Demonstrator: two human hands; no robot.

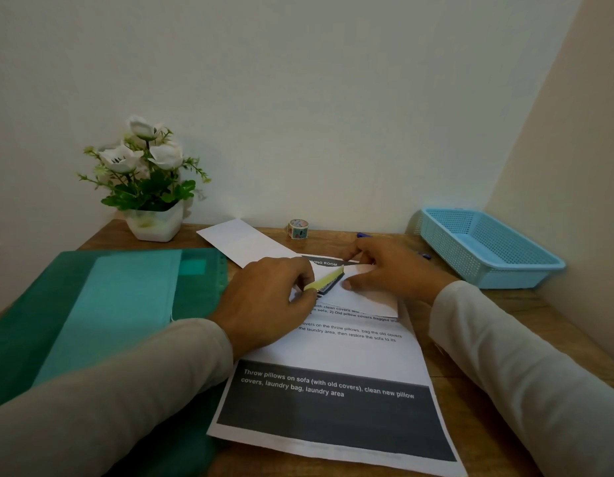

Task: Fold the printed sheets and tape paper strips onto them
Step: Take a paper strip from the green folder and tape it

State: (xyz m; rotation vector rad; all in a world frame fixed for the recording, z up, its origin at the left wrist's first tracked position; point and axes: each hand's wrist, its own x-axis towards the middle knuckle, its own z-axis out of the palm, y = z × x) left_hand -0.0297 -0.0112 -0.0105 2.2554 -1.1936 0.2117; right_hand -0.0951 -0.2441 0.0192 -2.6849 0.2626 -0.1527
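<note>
Taping step in hand, judging by layout. Yellow-green paper strip (324, 278) was pinched in left hand (276, 297) over the folded top of printed sheet (336, 356) on table (477, 401). Right hand (390, 268) was pressed flat, fingers spread, on the fold. Next, tape roll (298, 228) would need fetching.

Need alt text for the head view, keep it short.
Left hand pinches a yellow strip over a folded printed sheet that the right hand presses flat on a desk. Green folder left, tape roll and blue basket behind.
</note>
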